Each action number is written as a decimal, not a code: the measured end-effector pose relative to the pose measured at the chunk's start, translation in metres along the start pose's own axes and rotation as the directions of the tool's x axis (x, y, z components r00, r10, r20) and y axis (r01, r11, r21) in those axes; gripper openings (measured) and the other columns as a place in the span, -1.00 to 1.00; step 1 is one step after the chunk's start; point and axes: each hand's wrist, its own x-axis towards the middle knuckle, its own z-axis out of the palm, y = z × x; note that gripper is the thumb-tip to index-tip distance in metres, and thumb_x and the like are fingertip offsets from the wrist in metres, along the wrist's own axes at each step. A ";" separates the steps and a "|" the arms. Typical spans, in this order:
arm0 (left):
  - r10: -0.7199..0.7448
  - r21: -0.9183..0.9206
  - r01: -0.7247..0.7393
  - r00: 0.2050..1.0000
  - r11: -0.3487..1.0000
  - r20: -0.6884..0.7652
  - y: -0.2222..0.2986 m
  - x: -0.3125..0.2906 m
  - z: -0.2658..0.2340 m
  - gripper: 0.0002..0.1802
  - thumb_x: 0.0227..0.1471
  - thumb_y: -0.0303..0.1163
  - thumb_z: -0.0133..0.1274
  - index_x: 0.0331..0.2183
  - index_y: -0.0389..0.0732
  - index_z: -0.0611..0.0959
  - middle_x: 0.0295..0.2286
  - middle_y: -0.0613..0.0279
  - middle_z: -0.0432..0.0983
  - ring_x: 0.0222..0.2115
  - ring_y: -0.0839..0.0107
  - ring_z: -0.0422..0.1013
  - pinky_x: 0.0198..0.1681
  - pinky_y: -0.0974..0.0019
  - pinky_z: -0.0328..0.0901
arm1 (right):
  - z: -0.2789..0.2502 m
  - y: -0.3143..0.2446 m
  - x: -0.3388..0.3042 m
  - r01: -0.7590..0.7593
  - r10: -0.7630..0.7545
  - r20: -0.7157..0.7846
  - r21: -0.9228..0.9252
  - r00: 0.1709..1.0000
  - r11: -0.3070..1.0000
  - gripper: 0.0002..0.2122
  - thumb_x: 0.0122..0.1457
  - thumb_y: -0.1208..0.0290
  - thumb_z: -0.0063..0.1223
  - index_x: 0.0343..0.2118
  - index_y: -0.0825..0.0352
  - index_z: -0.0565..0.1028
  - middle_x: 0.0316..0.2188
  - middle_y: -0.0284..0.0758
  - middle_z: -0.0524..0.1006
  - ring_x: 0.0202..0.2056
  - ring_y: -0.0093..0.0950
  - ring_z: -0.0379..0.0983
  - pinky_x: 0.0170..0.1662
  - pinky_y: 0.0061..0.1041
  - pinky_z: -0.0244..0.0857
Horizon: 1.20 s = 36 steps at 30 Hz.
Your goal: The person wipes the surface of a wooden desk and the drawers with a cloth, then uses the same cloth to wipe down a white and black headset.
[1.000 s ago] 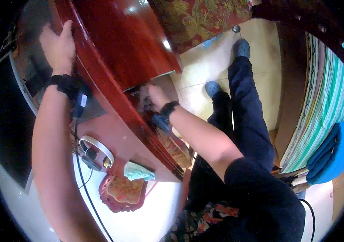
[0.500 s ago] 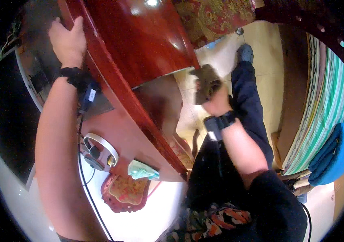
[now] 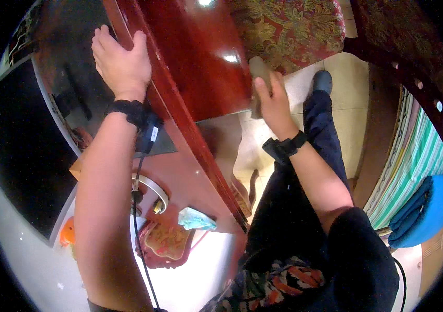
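Note:
My left hand (image 3: pixel 123 63) lies with its fingers apart on a dark, shiny surface, its thumb against the long red wooden rail (image 3: pixel 165 86). My right hand (image 3: pixel 277 108) is closed on a brown-grey cloth (image 3: pixel 259 70). The cloth sits at the right edge of a glossy red wooden panel (image 3: pixel 195 62); whether it presses on the wood I cannot tell. Both wrists carry black bands with small boxes.
A patterned chair seat (image 3: pixel 294 31) stands beyond my right hand. Headphones (image 3: pixel 156 190) and a pale green packet (image 3: pixel 196 219) lie on the lower red top near my left forearm. A dark screen (image 3: pixel 29 151) is at left, a rolled blue bundle (image 3: pixel 429 210) at right.
My right hand has moved up with the cloth, from beside the panel's lower corner to its right edge. My left hand appears further right in view, as the view has shifted.

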 end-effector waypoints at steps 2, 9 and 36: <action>0.026 0.086 -0.027 1.000 0.996 0.008 0.003 0.000 -0.002 -0.16 0.00 -0.06 0.18 0.15 -0.36 0.28 0.13 -0.15 0.23 0.17 -0.03 0.15 0.24 0.10 0.05 | 0.012 -0.009 -0.001 0.040 -0.042 0.042 0.033 0.998 0.999 -0.48 0.29 0.08 -0.07 0.11 0.47 0.34 0.11 0.07 0.31 0.17 -0.04 0.21 0.22 -0.28 0.08; 0.048 0.116 -0.048 0.999 0.992 0.003 0.003 0.000 -0.002 -0.21 0.03 -0.10 0.17 0.14 -0.37 0.29 0.13 -0.15 0.23 0.16 -0.02 0.15 0.24 0.09 0.05 | 0.063 -0.028 0.000 0.059 -0.104 0.237 0.189 0.966 0.980 -0.58 0.29 0.16 -0.07 0.06 0.40 0.41 -0.02 -0.08 0.41 0.01 -0.12 0.37 0.10 -0.31 0.22; -0.050 -0.082 0.058 0.994 0.995 0.099 0.013 -0.003 -0.007 -0.42 0.21 -0.24 -0.17 0.15 -0.41 0.28 0.19 -0.22 0.09 0.23 -0.06 0.01 0.28 0.01 -0.10 | 0.081 -0.087 -0.026 0.366 -0.409 0.166 0.237 0.897 0.900 -0.53 0.13 0.58 0.06 0.15 0.29 0.36 0.00 -0.14 0.37 0.03 -0.13 0.29 0.12 -0.32 0.22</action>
